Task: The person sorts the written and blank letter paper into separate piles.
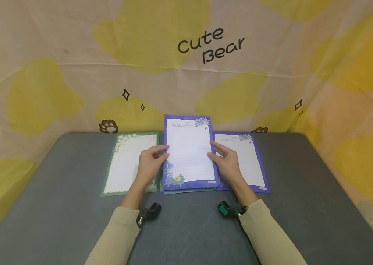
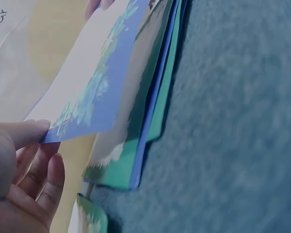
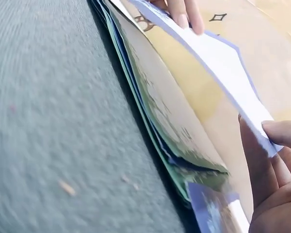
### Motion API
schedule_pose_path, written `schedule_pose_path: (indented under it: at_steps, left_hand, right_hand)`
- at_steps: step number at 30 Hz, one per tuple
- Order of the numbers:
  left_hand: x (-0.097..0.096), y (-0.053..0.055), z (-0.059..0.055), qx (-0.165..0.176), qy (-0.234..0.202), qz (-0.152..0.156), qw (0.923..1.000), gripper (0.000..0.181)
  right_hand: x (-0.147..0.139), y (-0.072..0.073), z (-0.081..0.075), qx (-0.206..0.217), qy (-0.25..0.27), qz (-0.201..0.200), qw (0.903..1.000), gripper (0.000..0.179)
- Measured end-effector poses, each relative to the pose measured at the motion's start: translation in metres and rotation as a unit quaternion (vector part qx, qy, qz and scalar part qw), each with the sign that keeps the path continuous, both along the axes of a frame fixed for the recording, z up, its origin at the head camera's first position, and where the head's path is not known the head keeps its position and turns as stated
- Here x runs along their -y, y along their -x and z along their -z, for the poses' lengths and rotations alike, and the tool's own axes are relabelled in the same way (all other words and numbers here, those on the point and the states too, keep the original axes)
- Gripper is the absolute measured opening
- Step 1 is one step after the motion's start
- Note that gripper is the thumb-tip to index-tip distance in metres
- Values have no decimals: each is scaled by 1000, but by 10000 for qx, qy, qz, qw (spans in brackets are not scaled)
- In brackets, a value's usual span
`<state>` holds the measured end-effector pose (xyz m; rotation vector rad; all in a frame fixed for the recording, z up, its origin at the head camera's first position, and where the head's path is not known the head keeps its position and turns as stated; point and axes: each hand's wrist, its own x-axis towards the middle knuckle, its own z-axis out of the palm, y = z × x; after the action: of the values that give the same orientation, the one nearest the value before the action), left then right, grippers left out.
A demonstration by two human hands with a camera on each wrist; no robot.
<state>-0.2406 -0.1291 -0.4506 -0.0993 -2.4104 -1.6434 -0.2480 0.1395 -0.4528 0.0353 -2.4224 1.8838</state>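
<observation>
A sheet of letter paper with a purple border and blue flowers (image 1: 189, 154) is held up over a pile of sheets in the middle. My left hand (image 1: 149, 162) pinches its left edge between thumb and fingers, and my right hand (image 1: 227, 163) pinches the right edge. The wrist views show this sheet (image 3: 223, 63) raised off the pile (image 2: 123, 170), whose green and purple edges lie slightly uneven. On the left lies a green-bordered sheet (image 1: 125, 162), partly behind my left hand. Another purple-bordered sheet (image 1: 244, 162) lies on the right, partly covered by my right hand.
The dark grey tabletop (image 1: 186, 228) extends around the papers. Behind it hangs a cream and yellow cloth (image 1: 160, 84) printed with "Cute Bear". Each wrist wears a black strap device, one on the left (image 1: 150, 211) and one on the right (image 1: 231, 209).
</observation>
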Motion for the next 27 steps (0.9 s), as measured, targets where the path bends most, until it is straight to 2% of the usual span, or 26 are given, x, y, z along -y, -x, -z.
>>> schedule_pose_path:
  at_steps: [6,16,21,27]
  left_hand:
    - [-8,0,-1,-193,-162,79,9997,26]
    - [-14,-2,-6,-354,-325,248,9985,29]
    - [-20,-5,-12,-339,-382,182,9985,29]
    - [-35,-4,-24,-376,-427,218,9981,30]
  right_hand:
    - [-8,2,-3,241,218,127,9994,47]
    - [-17,0,-10,614,405,93,9972,47]
    - [-23,-2,-18,793,205,-9,9966,47]
    - [-35,-2,-28,804,-44,373,9961,40]
